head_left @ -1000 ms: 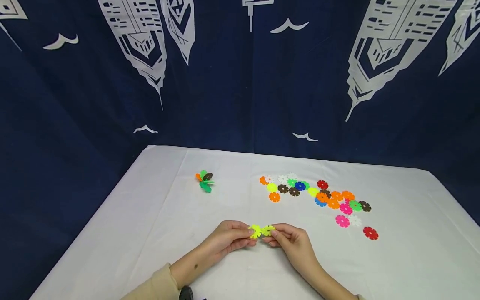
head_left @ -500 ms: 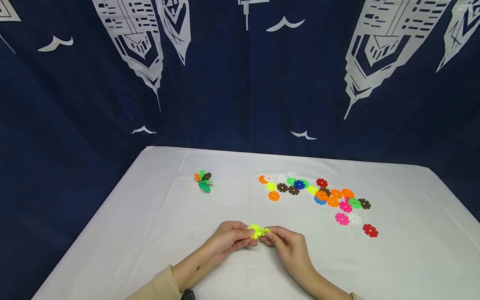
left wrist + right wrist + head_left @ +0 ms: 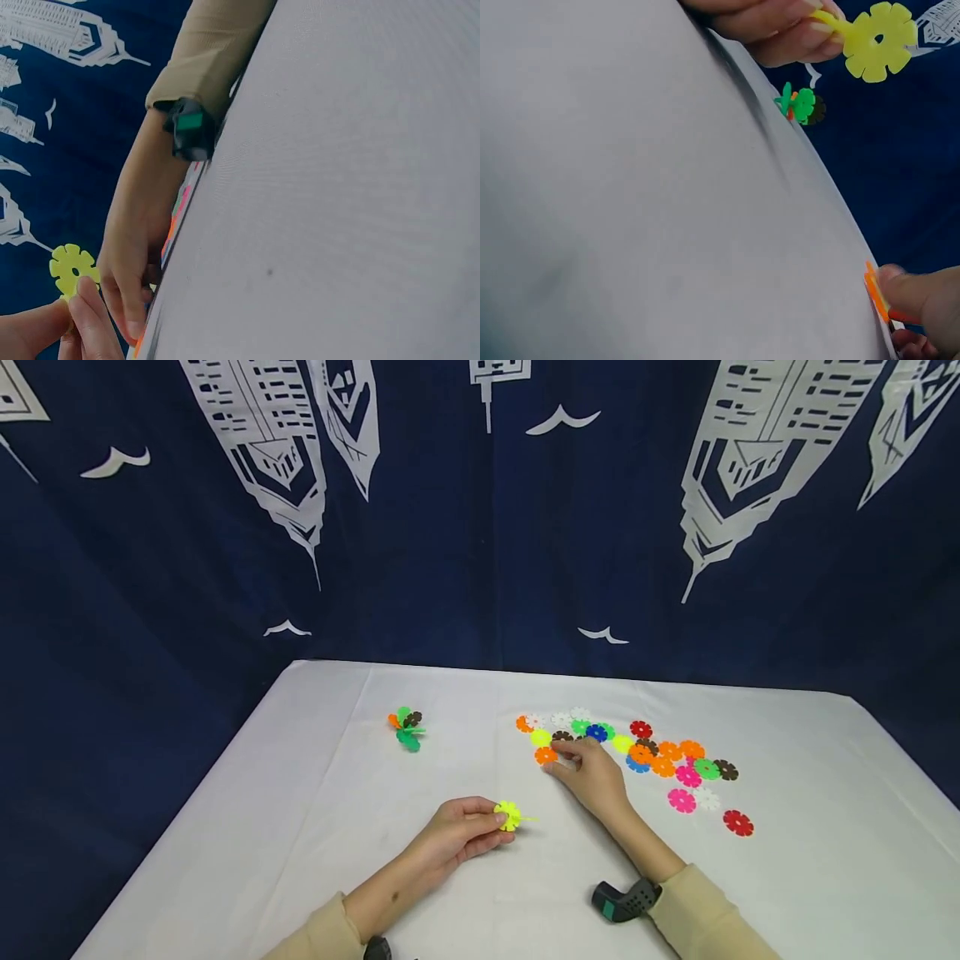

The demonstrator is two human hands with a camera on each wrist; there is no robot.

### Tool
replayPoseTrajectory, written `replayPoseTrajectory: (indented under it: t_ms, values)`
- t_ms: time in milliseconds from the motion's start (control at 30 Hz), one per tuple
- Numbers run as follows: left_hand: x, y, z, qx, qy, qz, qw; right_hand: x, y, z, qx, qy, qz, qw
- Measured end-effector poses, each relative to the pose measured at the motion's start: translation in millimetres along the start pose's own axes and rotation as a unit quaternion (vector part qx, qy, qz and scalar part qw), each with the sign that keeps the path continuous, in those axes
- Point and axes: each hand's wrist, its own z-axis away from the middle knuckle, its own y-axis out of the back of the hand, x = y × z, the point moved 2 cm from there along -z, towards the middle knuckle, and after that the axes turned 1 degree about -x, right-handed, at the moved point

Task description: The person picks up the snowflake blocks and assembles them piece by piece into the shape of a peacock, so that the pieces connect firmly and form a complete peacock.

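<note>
The left grip (image 3: pixel 468 828) is pinched on a yellow pair (image 3: pixel 508 816) above the counter (image 3: pixel 225 860): two bright, flat flower shapes with notched rims, joined at an angle so that, seen from the head, one shows its face and the other only a thin edge. The right grip (image 3: pixel 592 777) has its thumb and forefinger at an orange disc (image 3: pixel 546 756) beside other discs (image 3: pixel 663 767); whether they clamp it, I cannot tell.
</note>
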Motion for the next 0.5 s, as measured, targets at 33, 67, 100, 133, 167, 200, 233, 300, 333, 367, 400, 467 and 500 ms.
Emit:
replayPoseTrajectory:
  t_ms: [33,67,100,133,167,200,233,300,333,367,400,467,500]
  values:
    - [0.7,-0.1,0.2,-0.003,-0.002,-0.002,1.0000,-1,-1,-3.2,-0.004,-0.003,0.017,0.9998]
    - [1.6,-0.3,0.4,-0.005,-0.004,-0.004,1.0000,-3,-2,-6.1,-0.009,-0.004,0.031,0.9995]
    - [2.3,-0.4,0.7,-0.006,-0.006,-0.004,1.0000,-4,-3,-8.5,-0.014,-0.008,0.039,0.9991]
    - [2.8,-0.3,0.9,-0.007,-0.007,-0.004,0.9999,-4,-3,-10.1,-0.018,-0.013,0.042,0.9989]
    - [3.0,-0.2,1.0,-0.006,-0.007,-0.003,1.0000,-5,-3,-11.0,-0.023,-0.019,0.040,0.9988]
    - [2.9,0.0,1.0,-0.005,-0.006,-0.001,1.0000,-5,-3,-11.4,-0.028,-0.024,0.036,0.9987]
    - [2.7,0.2,1.2,-0.004,-0.006,0.001,1.0000,-5,-3,-11.0,-0.031,-0.029,0.030,0.9986]
    - [2.0,0.3,1.2,-0.002,-0.006,0.002,1.0000,-5,-3,-7.7,-0.029,-0.039,0.002,0.9988]
    - [1.4,0.4,1.2,-0.003,-0.006,0.000,1.0000,-5,-2,-4.5,-0.027,-0.042,-0.020,0.9986]
    - [0.7,0.4,1.3,-0.004,-0.005,-0.001,1.0000,-5,-2,-0.4,-0.027,-0.045,-0.055,0.9971]
    - [0.0,0.3,1.5,-0.005,-0.005,-0.003,1.0000,-6,-2,4.6,-0.033,-0.047,-0.103,0.9930]
    - [-0.8,0.0,2.4,-0.009,-0.006,-0.013,0.9999,-9,0,17.4,-0.054,-0.046,-0.214,0.9742]
    - [-1.0,-0.1,2.9,-0.011,-0.006,-0.018,0.9998,-12,1,24.7,-0.069,-0.042,-0.267,0.9604]
